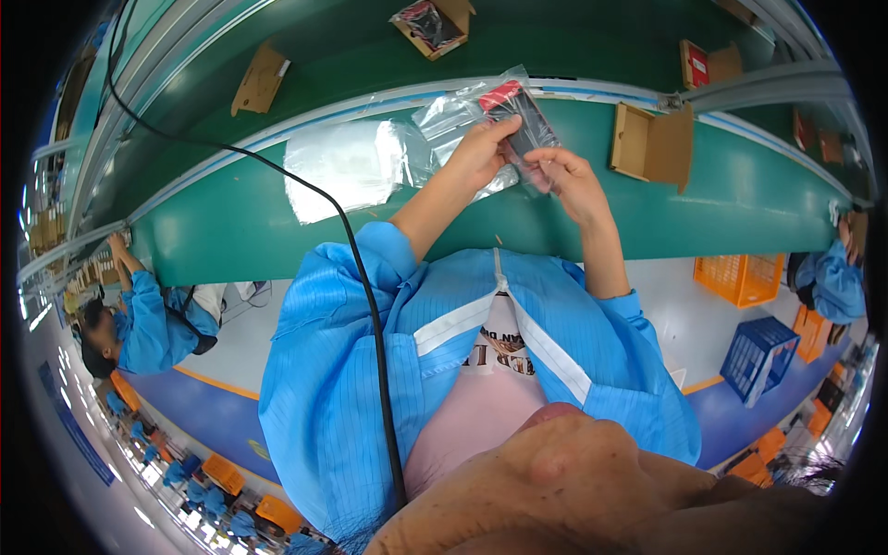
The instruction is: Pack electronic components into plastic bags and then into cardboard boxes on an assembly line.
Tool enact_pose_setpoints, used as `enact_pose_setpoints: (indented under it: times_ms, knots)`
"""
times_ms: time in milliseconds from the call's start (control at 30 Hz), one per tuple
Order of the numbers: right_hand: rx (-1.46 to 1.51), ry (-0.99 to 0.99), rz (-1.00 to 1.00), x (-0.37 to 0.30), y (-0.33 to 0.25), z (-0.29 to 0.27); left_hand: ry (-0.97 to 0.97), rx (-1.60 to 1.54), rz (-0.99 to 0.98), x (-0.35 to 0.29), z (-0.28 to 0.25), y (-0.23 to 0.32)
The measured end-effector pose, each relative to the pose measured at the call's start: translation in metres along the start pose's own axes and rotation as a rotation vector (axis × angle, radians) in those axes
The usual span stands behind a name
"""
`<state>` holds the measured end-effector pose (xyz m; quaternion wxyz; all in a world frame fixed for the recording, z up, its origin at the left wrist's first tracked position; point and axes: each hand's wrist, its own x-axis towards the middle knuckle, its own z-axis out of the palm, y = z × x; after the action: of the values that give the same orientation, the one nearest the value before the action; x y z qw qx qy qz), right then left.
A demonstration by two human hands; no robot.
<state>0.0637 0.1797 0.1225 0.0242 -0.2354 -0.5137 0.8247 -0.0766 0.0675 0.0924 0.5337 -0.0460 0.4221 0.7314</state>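
Both hands are above the green bench. Between them is a dark flat rectangular item (pixel 531 129) with a red end, inside a clear plastic bag (pixel 544 170); its exact kind I cannot make out. My left hand (pixel 488 148) grips the bagged item from the left, its thumb lying across the dark face. At the lower right corner, my right hand (pixel 569 180) pinches the bag with its fingertips. A stack of clear plastic bags (pixel 338 166) lies to the left, and more loose clear bags (pixel 444 116) lie partly beneath the left hand.
An open cardboard box (pixel 632 141) stands to the right on the bench. Beyond the rail, a belt (pixel 342 60) carries several open boxes, one with a bagged item (pixel 430 23). A black cable (pixel 347 222) hangs across the view. Co-workers (pixel 153 319) sit on both sides.
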Motion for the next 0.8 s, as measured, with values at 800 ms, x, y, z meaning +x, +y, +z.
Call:
enact_pose_setpoints:
  times_ms: [800]
  knots:
    - [-0.885,0.800,-0.508,0.001,0.072,-0.041,-0.121,1.341,1.117,0.027,0.007,-0.051]
